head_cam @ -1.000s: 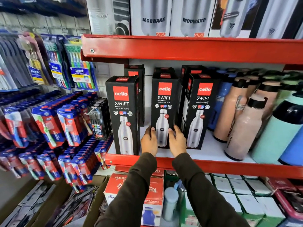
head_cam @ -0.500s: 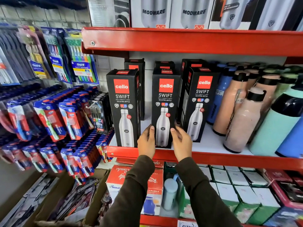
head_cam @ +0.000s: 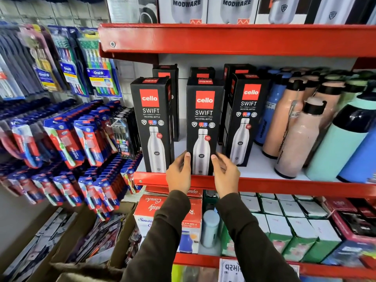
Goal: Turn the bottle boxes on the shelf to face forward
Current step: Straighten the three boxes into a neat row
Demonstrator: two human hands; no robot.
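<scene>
Three black Cello Swift bottle boxes stand in the front row of the red shelf (head_cam: 284, 187). The left box (head_cam: 151, 119) and the middle box (head_cam: 203, 117) show their fronts squarely. The right box (head_cam: 245, 119) is turned slightly, so its left side shows. More black boxes (head_cam: 202, 73) stand behind them. My left hand (head_cam: 179, 171) grips the lower left edge of the middle box, thumb on its front. My right hand (head_cam: 224, 174) holds the lower right edge the same way. The box's base sits at the shelf's front lip.
Loose bottles (head_cam: 299, 137) in pink, blue and mint crowd the shelf right of the boxes. Hanging toothbrush packs (head_cam: 67, 139) fill the left wall. The red upper shelf (head_cam: 223, 39) carries Modware boxes. Small cartons (head_cam: 284, 224) sit on the shelf below.
Both hands have drawn the middle box forward to the shelf's front lip, level with the left box. Its front faces straight out. The other boxes have not moved.
</scene>
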